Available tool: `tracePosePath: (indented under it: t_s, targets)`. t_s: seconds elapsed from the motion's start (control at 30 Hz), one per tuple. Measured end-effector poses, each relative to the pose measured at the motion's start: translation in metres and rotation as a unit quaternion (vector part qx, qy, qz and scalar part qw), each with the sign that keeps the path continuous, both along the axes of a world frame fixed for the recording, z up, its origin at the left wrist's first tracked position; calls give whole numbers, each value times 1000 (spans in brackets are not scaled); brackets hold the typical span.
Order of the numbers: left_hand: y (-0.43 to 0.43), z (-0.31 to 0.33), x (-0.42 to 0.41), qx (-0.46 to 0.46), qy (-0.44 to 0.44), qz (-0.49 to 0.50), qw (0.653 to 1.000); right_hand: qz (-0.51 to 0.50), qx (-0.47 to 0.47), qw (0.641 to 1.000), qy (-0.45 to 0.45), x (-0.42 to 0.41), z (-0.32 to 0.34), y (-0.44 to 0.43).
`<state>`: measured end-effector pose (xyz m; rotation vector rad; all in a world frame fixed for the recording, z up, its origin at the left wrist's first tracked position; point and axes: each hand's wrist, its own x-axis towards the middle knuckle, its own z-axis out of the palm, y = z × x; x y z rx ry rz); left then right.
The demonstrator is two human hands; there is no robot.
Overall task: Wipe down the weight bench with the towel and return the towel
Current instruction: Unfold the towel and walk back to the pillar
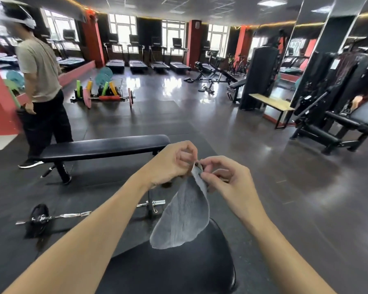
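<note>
Hanging over a black padded bench (179,270) at the near edge, the grey towel (183,217) is pinched at its top corner by both hands. The left hand (172,164) and right hand (225,177) are close together, fingertips curled on the cloth. Its lower edge reaches the pad; contact is unclear. On the dark, glossy floor (285,198) to the left lies a barbell (57,216) — beyond it, a second bench (102,147) and a person (40,81). Treadmills (157,64) line the far windows.
</note>
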<state>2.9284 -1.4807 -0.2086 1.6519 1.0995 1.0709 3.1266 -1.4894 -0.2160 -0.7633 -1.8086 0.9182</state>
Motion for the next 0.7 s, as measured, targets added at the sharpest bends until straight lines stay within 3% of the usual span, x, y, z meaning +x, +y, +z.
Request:
tracePosePath:
  t_s: [0.1,0.33,0.5,0.7]
  targets:
    - [8,5,7,8,1,-5,1000,-11,17,1000,-18,5,8,6]
    - [31,6,18,-24,-38,-49,998,-24,-75,996,30,16,21,30]
    - [56,11,24,-17,-110,-62,992,-18,-35,999,11,30,43,40]
    - [88,24,61,12,-91,-100,991,17,3,999,-28,64,61,57]
